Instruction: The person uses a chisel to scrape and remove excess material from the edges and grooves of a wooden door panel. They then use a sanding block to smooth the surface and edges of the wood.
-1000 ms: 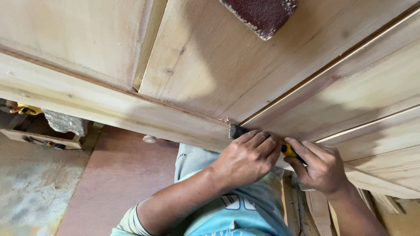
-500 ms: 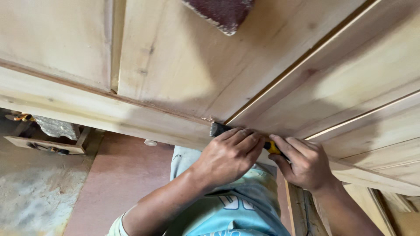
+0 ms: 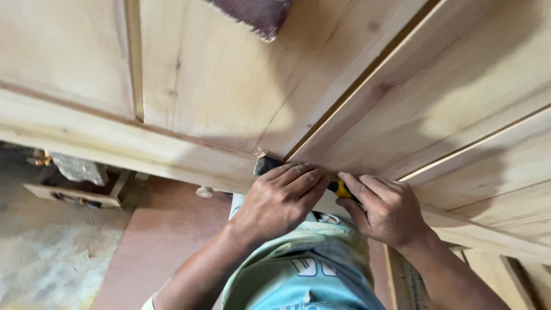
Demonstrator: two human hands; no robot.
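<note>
Two hands, mine, at work: my left hand (image 3: 281, 198) and right hand (image 3: 385, 209) side by side on one yellow-handled tool (image 3: 340, 188), its dark end just past my left fingers. One panelled wooden door (image 3: 229, 86) beneath my fingers. One piece of reddish sandpaper (image 3: 255, 14) well beyond my fingertips.

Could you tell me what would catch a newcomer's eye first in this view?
Two hands meet at the near edge of a big pale wooden panel: the left hand presses over a dark tool, the right hand grips its yellow handle. A reddish sanding sheet lies at the top.
</note>
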